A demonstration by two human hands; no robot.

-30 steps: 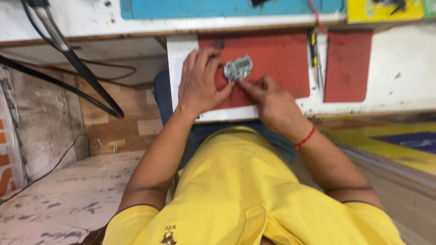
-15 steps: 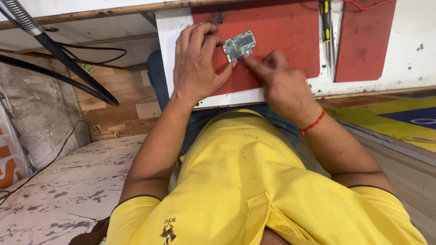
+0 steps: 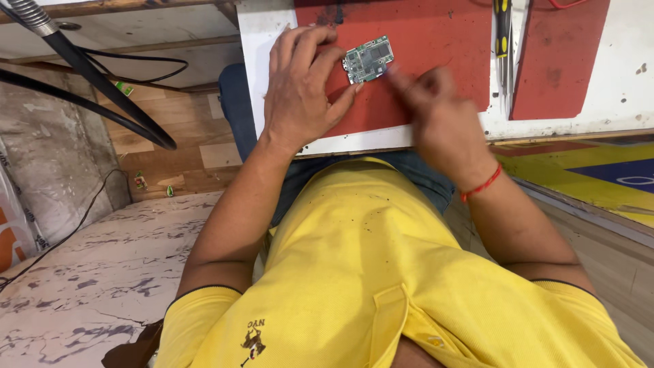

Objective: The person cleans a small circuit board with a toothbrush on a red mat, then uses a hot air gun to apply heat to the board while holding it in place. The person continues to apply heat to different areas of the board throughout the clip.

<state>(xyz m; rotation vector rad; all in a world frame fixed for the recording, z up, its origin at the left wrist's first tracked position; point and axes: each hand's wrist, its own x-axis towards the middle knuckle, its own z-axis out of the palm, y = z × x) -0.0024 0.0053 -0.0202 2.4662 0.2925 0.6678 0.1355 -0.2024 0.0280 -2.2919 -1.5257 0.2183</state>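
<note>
A small green circuit board (image 3: 368, 60) lies on a red work mat (image 3: 436, 48) at the front of a white bench (image 3: 613, 75). My left hand (image 3: 300, 88) rests on the mat beside the board, and its fingertips pinch the board's left and lower edges. My right hand (image 3: 436, 116) is blurred just right of the board, its fingertips at the board's right corner. Whether it holds a small tool I cannot tell. A red thread band circles my right wrist.
A screwdriver with a black and yellow handle (image 3: 503, 27) and thin tweezers lie on the mat at the right. A second red mat (image 3: 558, 61) sits further right. Black cables (image 3: 102, 88) hang at the left over a wooden shelf. A marble floor (image 3: 88, 279) shows below.
The view has tilted down and closer, so the bench sits higher in frame. My left hand keeps hold of the board. My right hand has shifted slightly right and is blurred with motion.
</note>
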